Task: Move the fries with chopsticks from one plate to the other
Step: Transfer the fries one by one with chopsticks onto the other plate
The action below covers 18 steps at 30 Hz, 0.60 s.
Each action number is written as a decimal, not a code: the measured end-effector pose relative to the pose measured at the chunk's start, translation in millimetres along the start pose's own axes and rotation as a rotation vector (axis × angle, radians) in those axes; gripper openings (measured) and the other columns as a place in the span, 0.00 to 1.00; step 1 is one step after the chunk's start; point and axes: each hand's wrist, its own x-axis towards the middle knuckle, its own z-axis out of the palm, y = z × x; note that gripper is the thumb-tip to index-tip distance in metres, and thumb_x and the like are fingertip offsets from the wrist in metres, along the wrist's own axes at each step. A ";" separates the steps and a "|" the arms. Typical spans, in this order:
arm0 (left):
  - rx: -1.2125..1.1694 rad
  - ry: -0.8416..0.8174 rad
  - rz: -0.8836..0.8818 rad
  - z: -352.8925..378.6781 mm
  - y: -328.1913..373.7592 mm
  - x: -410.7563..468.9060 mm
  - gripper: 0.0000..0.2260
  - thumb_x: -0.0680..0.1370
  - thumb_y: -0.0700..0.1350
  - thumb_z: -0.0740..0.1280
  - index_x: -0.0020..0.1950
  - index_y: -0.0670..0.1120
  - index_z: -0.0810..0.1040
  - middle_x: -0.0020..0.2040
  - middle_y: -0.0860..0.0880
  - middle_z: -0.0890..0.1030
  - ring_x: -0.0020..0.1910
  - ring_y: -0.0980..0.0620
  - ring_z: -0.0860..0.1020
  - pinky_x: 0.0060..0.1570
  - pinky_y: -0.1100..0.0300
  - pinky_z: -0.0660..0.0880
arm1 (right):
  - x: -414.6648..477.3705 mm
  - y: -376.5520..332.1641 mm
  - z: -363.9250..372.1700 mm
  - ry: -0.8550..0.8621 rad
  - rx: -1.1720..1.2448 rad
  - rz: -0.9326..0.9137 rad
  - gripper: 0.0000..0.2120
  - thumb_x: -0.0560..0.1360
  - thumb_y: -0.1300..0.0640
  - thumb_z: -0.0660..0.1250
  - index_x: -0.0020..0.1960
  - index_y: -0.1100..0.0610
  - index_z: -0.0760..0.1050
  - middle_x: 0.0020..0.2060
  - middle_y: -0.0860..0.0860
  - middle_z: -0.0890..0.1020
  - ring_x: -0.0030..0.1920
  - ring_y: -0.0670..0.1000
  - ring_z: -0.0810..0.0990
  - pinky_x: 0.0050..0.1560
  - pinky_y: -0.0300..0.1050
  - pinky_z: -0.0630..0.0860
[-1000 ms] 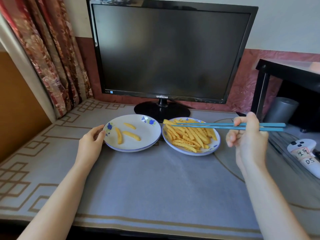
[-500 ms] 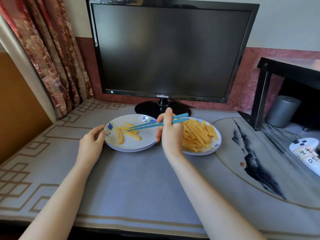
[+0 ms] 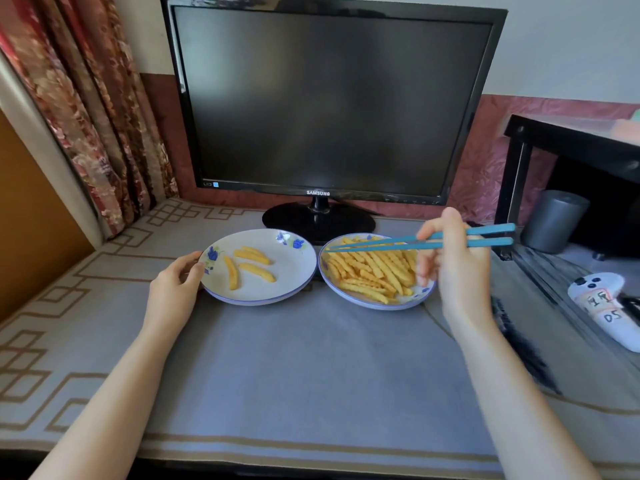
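Observation:
Two white plates with blue flowers stand side by side in front of the monitor. The left plate (image 3: 294, 271) carries three fries (image 3: 256, 271). A heap of yellow fries (image 3: 374, 271) fills the right plate (image 3: 363, 301). My right hand (image 3: 453, 268) grips a pair of blue chopsticks (image 3: 398, 242) at the right plate's right side; their tips reach over the heap's far left edge and hold no fry. My left hand (image 3: 175, 292) holds the left plate's rim.
A black monitor (image 3: 329, 98) on a round stand (image 3: 318, 221) rises just behind the plates. To the right stand a black side table (image 3: 571, 140), a grey bin (image 3: 554, 220) and a white controller (image 3: 606, 306). A patterned curtain (image 3: 86, 98) hangs at the left.
My right hand has swung back from the left plate to the right plate with the chopsticks. The left plate still holds three fries, one lying differently. My left hand has not moved.

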 end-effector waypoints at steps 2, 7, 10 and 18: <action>0.004 0.001 -0.002 -0.2 -0.1 -0.3 0.14 0.80 0.45 0.59 0.64 0.48 0.76 0.57 0.48 0.80 0.52 0.50 0.77 0.53 0.60 0.67 | 0.6 -4.4 -20.9 0.016 -0.035 -0.006 0.20 0.82 0.53 0.54 0.34 0.58 0.70 0.16 0.52 0.66 0.17 0.50 0.63 0.20 0.34 0.59; 0.008 0.005 0.008 0.5 2.2 -1.8 0.14 0.80 0.44 0.59 0.63 0.47 0.76 0.58 0.48 0.80 0.52 0.54 0.74 0.53 0.61 0.65 | -5.8 -8.8 -55.3 -0.020 -0.119 -0.018 0.21 0.83 0.52 0.53 0.35 0.60 0.70 0.16 0.52 0.67 0.16 0.50 0.63 0.20 0.35 0.58; 0.005 0.007 0.008 0.5 2.1 -1.6 0.14 0.80 0.44 0.60 0.63 0.47 0.76 0.58 0.48 0.80 0.52 0.53 0.74 0.53 0.61 0.66 | -10.1 -13.0 -62.9 -0.049 -0.170 -0.006 0.21 0.83 0.52 0.53 0.36 0.60 0.70 0.16 0.53 0.67 0.16 0.51 0.62 0.20 0.35 0.57; -0.002 0.006 0.014 1.0 2.1 -2.2 0.13 0.80 0.43 0.60 0.63 0.47 0.76 0.57 0.48 0.80 0.51 0.51 0.76 0.51 0.62 0.66 | -17.6 -13.6 -55.5 -0.047 -0.237 -0.087 0.22 0.83 0.52 0.54 0.33 0.60 0.70 0.16 0.55 0.68 0.17 0.54 0.63 0.20 0.37 0.60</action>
